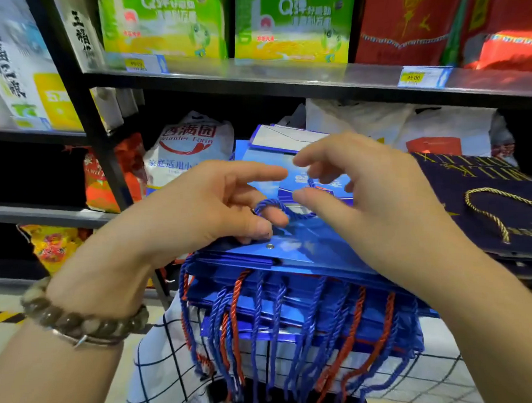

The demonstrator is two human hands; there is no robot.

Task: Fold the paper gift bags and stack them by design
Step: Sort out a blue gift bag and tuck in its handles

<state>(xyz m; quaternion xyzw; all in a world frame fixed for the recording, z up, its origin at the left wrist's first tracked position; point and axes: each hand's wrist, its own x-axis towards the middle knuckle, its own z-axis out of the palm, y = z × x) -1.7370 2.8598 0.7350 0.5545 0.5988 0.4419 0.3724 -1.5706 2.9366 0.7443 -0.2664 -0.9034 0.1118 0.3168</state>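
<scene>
A stack of flat blue gift bags (307,251) lies in front of me, with blue and red rope handles (265,324) hanging over its near edge. My left hand (203,210) rests on the top bag, and the bag's blue rope handle (274,205) loops around one curled finger. My right hand (372,189) hovers over the same bag, its fingers bent near the rope; whether it touches the rope is unclear. To the right lies a flat navy bag (486,202) with gold lettering and a gold rope handle.
A black metal shelf (283,77) stands ahead with green boxes, red packages and price tags. White flour sacks (188,147) sit behind the stack. A checked white cloth (162,361) hangs below the bags. I wear a bead bracelet (80,322) on the left wrist.
</scene>
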